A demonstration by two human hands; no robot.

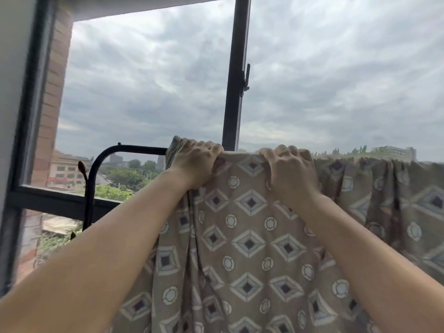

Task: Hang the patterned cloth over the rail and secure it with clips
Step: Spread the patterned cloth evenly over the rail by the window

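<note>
Left hand (195, 164), right hand (292, 171) both grasp patterned cloth (249, 236) atop black rail (134, 150) (open window (236, 73), cloudy sky).

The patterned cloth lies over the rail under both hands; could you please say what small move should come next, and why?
Probably slide the left hand toward the bare rail end, spreading the patterned cloth. Both it and the right hand grip the top fold, the cloth is bunched by the left hand and pleated further right, and no clip shows.

A dark window frame (236, 68) crosses cloudy sky (144, 80), brick wall (54, 92) left, trees (125, 174) below.
</note>
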